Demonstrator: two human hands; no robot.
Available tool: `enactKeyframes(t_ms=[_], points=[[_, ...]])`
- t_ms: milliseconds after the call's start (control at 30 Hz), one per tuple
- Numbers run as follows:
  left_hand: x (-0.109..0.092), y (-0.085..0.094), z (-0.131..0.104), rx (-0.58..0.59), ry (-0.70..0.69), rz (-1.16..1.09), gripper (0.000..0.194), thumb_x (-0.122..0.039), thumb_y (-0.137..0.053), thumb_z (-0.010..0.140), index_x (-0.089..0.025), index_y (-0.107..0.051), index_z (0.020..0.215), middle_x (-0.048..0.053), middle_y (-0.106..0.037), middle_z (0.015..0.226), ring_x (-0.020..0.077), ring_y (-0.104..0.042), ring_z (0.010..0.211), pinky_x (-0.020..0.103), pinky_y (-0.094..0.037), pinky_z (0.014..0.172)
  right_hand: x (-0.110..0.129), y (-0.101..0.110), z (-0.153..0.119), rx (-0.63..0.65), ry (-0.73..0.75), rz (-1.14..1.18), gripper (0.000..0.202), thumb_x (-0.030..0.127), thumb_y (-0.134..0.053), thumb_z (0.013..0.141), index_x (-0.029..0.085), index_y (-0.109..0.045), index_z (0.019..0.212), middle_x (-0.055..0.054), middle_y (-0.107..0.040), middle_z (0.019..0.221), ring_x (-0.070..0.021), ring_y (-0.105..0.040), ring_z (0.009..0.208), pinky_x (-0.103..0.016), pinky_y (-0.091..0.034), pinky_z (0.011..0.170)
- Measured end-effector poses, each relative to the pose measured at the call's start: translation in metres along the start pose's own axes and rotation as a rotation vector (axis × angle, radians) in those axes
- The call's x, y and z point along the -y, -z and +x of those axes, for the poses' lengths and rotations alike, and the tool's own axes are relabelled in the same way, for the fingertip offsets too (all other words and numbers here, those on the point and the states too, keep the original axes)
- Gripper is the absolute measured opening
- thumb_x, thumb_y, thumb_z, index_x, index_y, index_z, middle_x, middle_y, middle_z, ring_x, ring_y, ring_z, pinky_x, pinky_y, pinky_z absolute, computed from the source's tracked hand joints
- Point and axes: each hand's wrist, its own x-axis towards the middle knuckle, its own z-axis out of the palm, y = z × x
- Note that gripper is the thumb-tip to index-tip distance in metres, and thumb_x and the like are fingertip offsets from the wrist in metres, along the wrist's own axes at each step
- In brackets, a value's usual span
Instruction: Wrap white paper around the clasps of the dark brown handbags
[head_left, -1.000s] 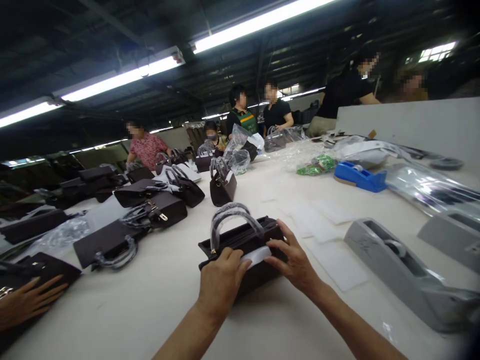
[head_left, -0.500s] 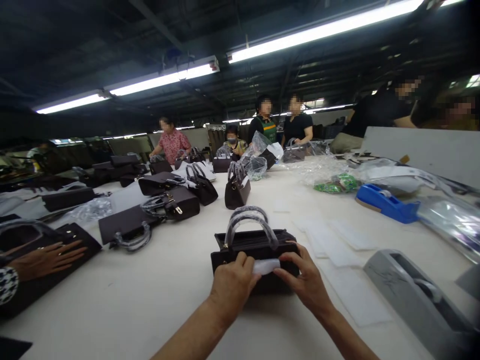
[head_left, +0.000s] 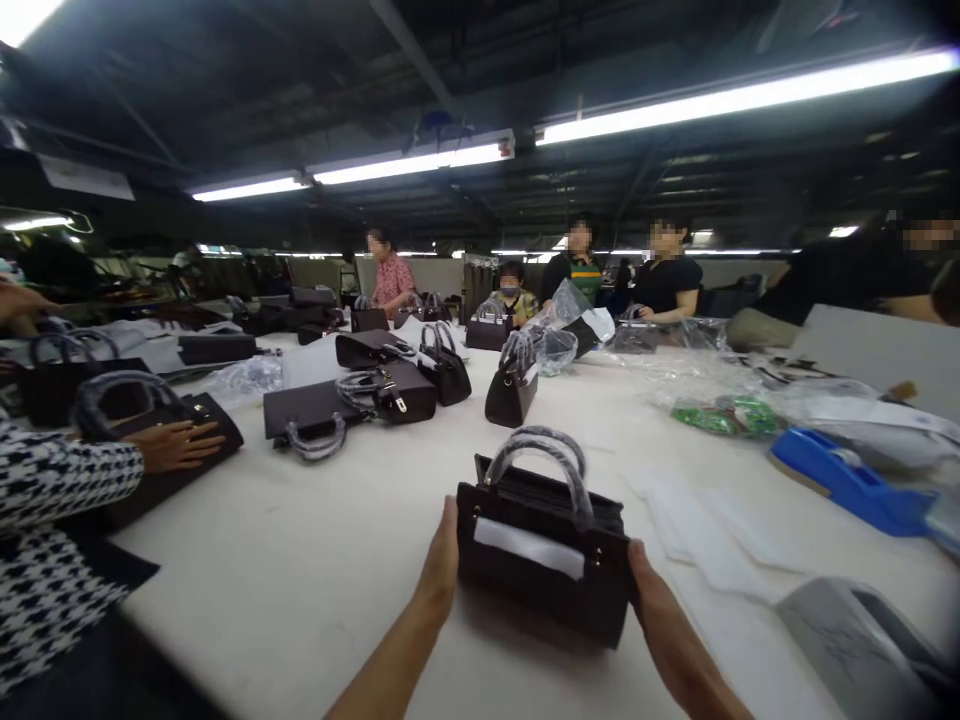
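This is a factory workshop: a broad white flat-topped desk carries many dark brown boxy handbags with plastic-wrapped handles, heaps of crumpled clear plastic wrapping and a blue tape dispenser. Several people stand around it beneath long white tube lights; the dark roof appears beamed, though dimness blurs it.

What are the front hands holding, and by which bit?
A dark brown, boxy handbag, by its two ends: left hand on one, right hand on the other.

The dark handbag is upright at the table, wrapped handles raised, white strip across its side.
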Motion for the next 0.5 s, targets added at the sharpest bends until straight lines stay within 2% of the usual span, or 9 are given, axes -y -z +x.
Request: enactKeyframes(t_ms=[67,167,267,367,433,500], points=[[-0.002,-0.001,0.012,-0.003,-0.01,-0.025,0.065,-0.063,-0.027,0.08,-0.014,-0.052,0.114,0.011,-0.054,0.12,0.0255,-0.049,0.111,0.04,-0.039,0.094,-0.002,-0.001,-0.017,0.05,-0.018,-0.005,0.056,0.06,-0.034,0.082,0.024,-0.049,0.122,-0.006,-0.053,0.123,-0.0274,-0.047,0.113,-0.041,-0.046,0.086],[-0.005,0.002,0.022,0.007,-0.057,-0.037,0.061,-0.061,-0.029,0.082,-0.016,-0.049,0.118,0.008,-0.053,0.121,0.0224,-0.047,0.113,0.037,-0.035,0.098,-0.011,0.006,-0.027,-0.02,0.05,-0.108,0.059,0.06,-0.038,0.08,0.023,-0.042,0.126,-0.007,-0.044,0.131,-0.0276,-0.04,0.119,-0.042,-0.04,0.094],[-0.003,0.002,0.022,0.006,-0.108,-0.018,0.055,-0.055,-0.041,0.08,-0.019,-0.043,0.122,0.006,-0.05,0.124,0.0201,-0.043,0.116,0.034,-0.029,0.101,-0.02,0.011,-0.02,-0.065,0.157,-0.162,0.075,0.061,-0.046,0.075,0.024,-0.023,0.136,-0.009,-0.026,0.141,-0.0279,-0.028,0.127,-0.044,-0.032,0.1],[0.002,0.0,0.02,-0.006,-0.141,0.018,0.053,-0.051,-0.051,0.076,-0.018,-0.046,0.118,0.007,-0.054,0.117,0.0216,-0.047,0.11,0.034,-0.033,0.097,-0.023,0.01,-0.006,-0.005,0.191,-0.13,0.093,0.065,-0.049,0.07,0.023,-0.002,0.139,-0.011,-0.017,0.144,-0.0288,-0.021,0.13,-0.048,-0.029,0.1],[0.005,0.0,0.02,-0.014,-0.158,0.036,0.051,-0.051,-0.051,0.075,-0.017,-0.049,0.113,0.007,-0.058,0.108,0.022,-0.051,0.102,0.034,-0.037,0.091,-0.023,0.01,0.001,0.023,0.19,-0.128,0.098,0.068,-0.048,0.068,0.022,-0.001,0.139,-0.013,-0.02,0.143,-0.0304,-0.022,0.129,-0.049,-0.03,0.099],[0.007,-0.001,0.021,-0.029,-0.172,0.049,0.05,-0.052,-0.052,0.074,-0.016,-0.05,0.11,0.006,-0.059,0.1,0.0216,-0.053,0.095,0.033,-0.039,0.086,-0.024,0.011,0.007,0.029,0.201,-0.149,0.095,0.068,-0.049,0.067,0.021,-0.007,0.139,-0.012,-0.022,0.142,-0.0314,-0.025,0.128,-0.049,-0.032,0.098]])
